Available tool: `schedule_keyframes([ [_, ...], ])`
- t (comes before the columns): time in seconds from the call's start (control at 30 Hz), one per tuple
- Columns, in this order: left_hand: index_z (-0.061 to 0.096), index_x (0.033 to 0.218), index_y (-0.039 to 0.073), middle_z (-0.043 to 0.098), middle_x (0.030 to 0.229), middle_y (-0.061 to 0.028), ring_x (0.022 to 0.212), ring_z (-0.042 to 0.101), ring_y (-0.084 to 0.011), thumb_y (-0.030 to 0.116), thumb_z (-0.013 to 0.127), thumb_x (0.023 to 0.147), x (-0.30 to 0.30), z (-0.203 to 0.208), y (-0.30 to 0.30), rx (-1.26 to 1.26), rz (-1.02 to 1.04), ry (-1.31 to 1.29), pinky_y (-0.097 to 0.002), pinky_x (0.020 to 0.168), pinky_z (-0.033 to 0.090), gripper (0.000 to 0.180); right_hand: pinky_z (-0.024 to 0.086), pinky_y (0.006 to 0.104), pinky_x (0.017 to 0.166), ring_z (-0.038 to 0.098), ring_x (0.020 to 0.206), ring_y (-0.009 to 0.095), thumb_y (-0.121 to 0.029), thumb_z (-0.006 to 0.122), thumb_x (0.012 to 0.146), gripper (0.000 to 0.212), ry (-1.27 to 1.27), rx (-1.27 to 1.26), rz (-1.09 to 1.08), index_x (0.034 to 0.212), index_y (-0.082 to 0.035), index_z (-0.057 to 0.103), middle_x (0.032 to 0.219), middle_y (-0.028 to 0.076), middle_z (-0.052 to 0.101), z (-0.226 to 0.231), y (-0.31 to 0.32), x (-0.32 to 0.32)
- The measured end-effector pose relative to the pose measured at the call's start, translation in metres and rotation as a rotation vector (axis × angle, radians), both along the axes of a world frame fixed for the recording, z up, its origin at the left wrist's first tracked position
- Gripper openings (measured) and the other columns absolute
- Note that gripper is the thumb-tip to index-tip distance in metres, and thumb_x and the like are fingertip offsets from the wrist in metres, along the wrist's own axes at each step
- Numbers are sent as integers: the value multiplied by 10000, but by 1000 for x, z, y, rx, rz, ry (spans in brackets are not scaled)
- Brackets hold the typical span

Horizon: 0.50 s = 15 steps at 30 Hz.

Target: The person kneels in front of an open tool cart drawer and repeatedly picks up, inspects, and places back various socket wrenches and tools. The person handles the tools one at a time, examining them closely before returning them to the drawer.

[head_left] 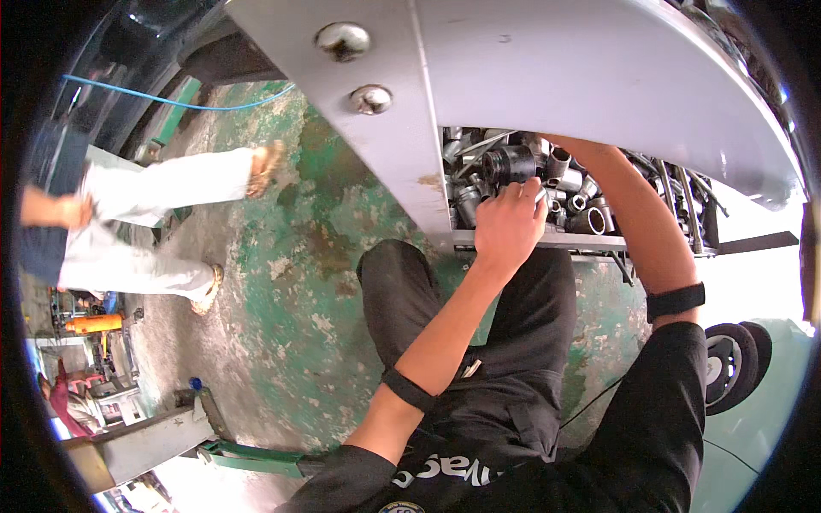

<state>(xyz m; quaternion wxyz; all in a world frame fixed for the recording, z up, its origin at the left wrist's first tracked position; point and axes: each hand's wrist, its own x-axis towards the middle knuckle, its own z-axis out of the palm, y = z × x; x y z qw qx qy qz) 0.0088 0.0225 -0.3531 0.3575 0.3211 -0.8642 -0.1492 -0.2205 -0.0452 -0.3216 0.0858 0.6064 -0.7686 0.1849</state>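
Note:
An open drawer [581, 244] in front of me is crowded with metal sockets [588, 221], rods and other steel tool parts. Over its left part is my left hand [510, 221], fingers curled down among the sockets. A small shiny metal piece shows at its fingertips, too little of it to name. Just beyond these fingers lies a large black socket [510, 162]. My right hand [575, 144] reaches deep into the drawer, under the grey panel; its fingers are hidden by the panel edge. Several long thin bars [688, 201] lie at the drawer's right side.
The grey metal cabinet panel [590, 68] overhangs the drawer, with round bolts on its left post. My knees are under the drawer front. At left, a person in light trousers [162, 184] strides across the worn green floor [291, 342]. Black wheels [731, 368] stand at right.

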Motion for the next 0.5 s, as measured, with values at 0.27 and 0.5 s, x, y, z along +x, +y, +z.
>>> schedule_keyframes([
  [0.27,645,1095,145,652,784,-67,643,666,-279,265,673,846,0,-2,0,39,-3,0,-419,572,523,277,500,469,657,611,680,356,-156,628,778,131,24,-87,-138,813,-35,666,751,156,653,22,58,-48],
  [0.5,650,1094,130,658,785,-71,642,668,-278,254,682,837,0,-3,0,42,-10,0,-407,568,529,287,497,468,652,604,669,351,-149,629,776,121,46,-87,-108,801,-34,659,738,149,646,9,46,-42],
])
